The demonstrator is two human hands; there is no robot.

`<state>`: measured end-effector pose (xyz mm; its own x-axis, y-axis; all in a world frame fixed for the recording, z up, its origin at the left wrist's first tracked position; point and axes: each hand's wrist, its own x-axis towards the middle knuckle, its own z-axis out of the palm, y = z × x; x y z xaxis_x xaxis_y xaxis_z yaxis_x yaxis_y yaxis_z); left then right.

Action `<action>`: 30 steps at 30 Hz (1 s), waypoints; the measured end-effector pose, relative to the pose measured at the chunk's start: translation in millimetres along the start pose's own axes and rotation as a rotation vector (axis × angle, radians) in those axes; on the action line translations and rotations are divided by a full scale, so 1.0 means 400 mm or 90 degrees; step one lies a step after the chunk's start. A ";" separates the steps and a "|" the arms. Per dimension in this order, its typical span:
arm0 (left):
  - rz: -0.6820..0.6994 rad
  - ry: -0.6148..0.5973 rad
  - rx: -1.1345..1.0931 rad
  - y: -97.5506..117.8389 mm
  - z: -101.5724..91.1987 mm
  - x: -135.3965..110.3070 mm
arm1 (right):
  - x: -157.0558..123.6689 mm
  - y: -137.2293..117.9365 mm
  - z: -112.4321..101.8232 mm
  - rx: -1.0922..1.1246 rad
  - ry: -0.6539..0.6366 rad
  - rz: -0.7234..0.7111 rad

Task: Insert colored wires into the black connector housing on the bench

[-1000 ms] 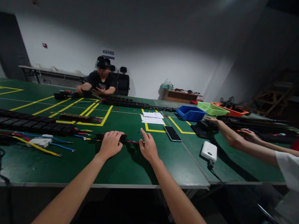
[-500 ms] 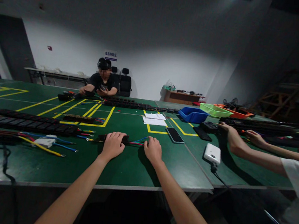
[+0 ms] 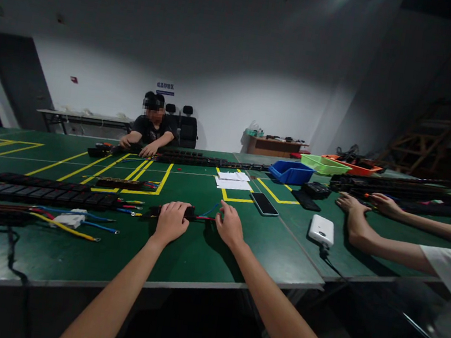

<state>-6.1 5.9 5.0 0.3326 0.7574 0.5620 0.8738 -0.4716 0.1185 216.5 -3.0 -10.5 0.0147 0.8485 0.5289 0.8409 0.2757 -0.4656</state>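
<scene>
In the head view my left hand (image 3: 173,222) is closed over a short piece of black cable chain (image 3: 189,212) lying on the green table. Wires come out of its right end, among them a blue wire (image 3: 212,209) and a red wire (image 3: 205,219). My right hand (image 3: 229,224) is just to the right, its fingers closed in a pinch at the far ends of these wires. The fingertips hide the wire ends. A yellow wire (image 3: 138,214) with a ring terminal shows left of my left hand.
Long black cable chains (image 3: 37,193) lie at left, with loose wires beside them. Ahead are papers (image 3: 232,181), a phone (image 3: 263,204) and a blue bin (image 3: 291,172). A white power bank (image 3: 321,230) lies at right, near a co-worker's hands (image 3: 352,203). Another person (image 3: 153,128) sits across.
My right hand has shifted slightly left, and the blue wire bends more. The co-worker's near hand at right has lowered toward the table. The person opposite has moved both hands closer together.
</scene>
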 end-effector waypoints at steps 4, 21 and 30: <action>0.003 0.004 0.002 0.000 0.001 0.000 | 0.001 -0.003 -0.004 -0.097 -0.049 0.102; -0.006 0.036 0.048 0.035 -0.016 -0.002 | -0.004 -0.012 -0.006 -0.162 -0.068 0.163; 0.026 0.043 0.080 0.037 -0.016 -0.002 | -0.005 -0.014 -0.015 -0.105 -0.026 0.125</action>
<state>4.5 -4.6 11.7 0.3471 0.7047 0.6188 0.8994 -0.4371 -0.0067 215.0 -9.0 -4.6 0.1664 0.8972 0.4091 0.9010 0.0302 -0.4328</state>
